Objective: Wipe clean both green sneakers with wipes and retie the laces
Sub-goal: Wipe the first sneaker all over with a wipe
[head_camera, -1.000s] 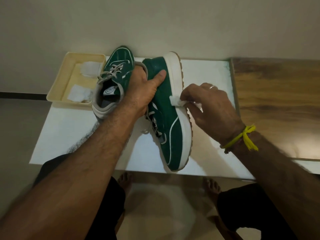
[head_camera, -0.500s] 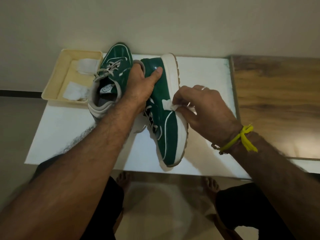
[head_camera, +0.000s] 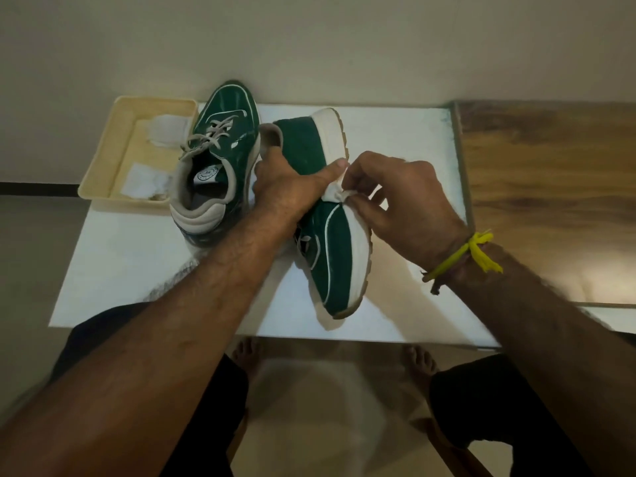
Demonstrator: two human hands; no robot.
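Note:
Two green sneakers with white soles are on a white board. One sneaker (head_camera: 335, 242) lies tilted on its side with the toe toward me; my left hand (head_camera: 292, 187) grips it at the collar, thumb across the green upper. My right hand (head_camera: 402, 208) pinches a crumpled white wipe (head_camera: 335, 193) against that sneaker's side, where green meets the white midsole. The other sneaker (head_camera: 220, 160) stands upright to the left, its pale laces loose over the tongue.
A cream tray (head_camera: 103, 166) with two white wipes sits at the back left, beside the upright sneaker. The white board (head_camera: 144, 263) lies over a table, with a wooden surface (head_camera: 550, 187) to the right. A wall runs close behind. My bare feet are below the board's near edge.
My right hand has slid the wipe along the sneaker's side toward my left thumb. My left hand has turned the tilted sneaker a little, and the head view has shifted slightly.

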